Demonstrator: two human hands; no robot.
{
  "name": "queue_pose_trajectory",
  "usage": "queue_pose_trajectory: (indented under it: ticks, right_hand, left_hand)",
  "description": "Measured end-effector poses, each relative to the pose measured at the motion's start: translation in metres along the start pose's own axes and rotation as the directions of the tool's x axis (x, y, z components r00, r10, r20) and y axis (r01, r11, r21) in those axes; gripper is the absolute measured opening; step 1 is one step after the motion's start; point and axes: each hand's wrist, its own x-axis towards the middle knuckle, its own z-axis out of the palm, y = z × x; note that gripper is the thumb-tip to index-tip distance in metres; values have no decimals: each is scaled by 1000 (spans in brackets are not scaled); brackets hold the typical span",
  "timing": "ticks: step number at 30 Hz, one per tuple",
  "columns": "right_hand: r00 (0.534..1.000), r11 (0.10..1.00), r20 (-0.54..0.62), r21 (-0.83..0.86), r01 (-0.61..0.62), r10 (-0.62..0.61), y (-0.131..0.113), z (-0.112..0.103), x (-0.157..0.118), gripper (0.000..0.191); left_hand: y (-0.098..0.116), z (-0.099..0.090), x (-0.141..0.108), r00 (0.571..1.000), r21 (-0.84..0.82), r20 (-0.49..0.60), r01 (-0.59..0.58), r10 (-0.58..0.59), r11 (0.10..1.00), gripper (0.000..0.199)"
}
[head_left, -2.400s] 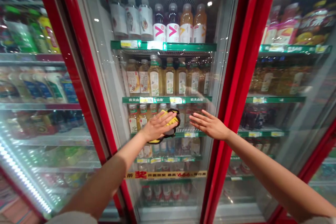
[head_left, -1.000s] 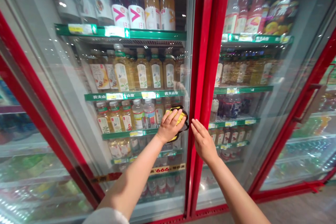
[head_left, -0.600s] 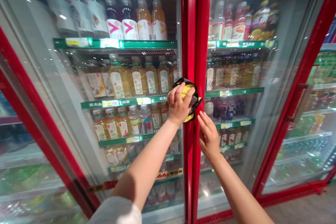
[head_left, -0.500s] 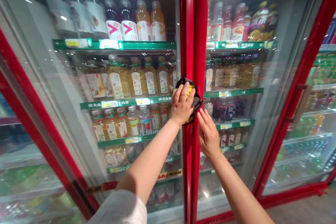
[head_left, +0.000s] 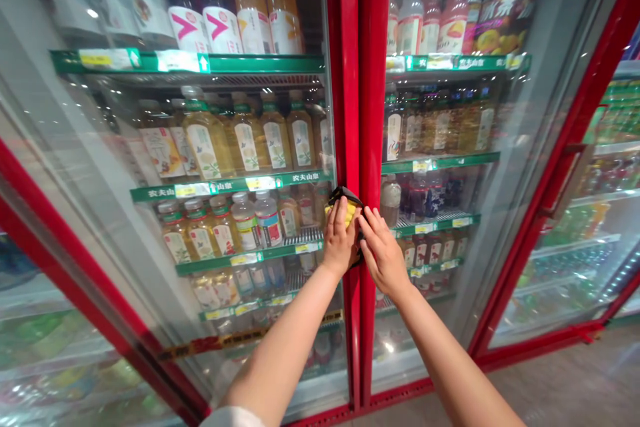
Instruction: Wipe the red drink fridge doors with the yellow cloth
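Note:
A black-edged cloth with yellow on it [head_left: 353, 212] lies against the red door frame [head_left: 353, 113] between two glass fridge doors. My left hand [head_left: 342, 237] presses on this cloth, its fingers pointing up over the yellow part. Just right of it, my right hand [head_left: 383, 250] rests on the red frame with its fingers stretched out, the fingertips beside the cloth's right edge. Both forearms reach up from the bottom of the view.
Behind the left glass, green-edged shelves [head_left: 250, 63] hold rows of drink bottles [head_left: 249, 147]. More bottles [head_left: 454, 17] stand behind the right glass. A door handle [head_left: 567, 180] is at the right, above grey floor [head_left: 540, 383].
The cloth and my left hand have moved down along the red frame. My right hand has shifted left and now sits closer to the left hand. The view has shifted too.

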Motion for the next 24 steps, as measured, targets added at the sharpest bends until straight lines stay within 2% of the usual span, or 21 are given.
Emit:
queue_pose_trajectory:
  ticks: [4,7,12,16,20,22,24]
  right_hand:
    - [999,999,40,-22,-23,24,1,7,-13,65]
    - [998,998,38,-22,-56,56,1,10,-23,65]
    - [996,997,55,-2,-73,73,0,12,-42,64]
    - [992,997,96,-11,-77,77,0,9,-50,65]
    - [993,998,104,-34,-56,59,2,-2,-56,66]
    - [993,998,105,-42,-45,49,3,-10,-59,66]
    - [994,998,99,-49,-50,54,4,-16,-61,66]
  left_hand:
    - [6,10,-15,994,16,-105,24,-22,1000,73]
    - [9,16,-31,991,17,-132,11,-8,1000,75]
    - [17,29,-74,990,-27,-135,26,-29,999,62]
    - [22,34,-115,998,-16,-63,-1,0,1000,53]
    - [3,21,-147,987,27,29,-160,160,987,46]
    - [-15,10,-152,966,15,49,-255,255,967,46]
    - [-30,-1,-146,948,13,60,-313,311,950,50]
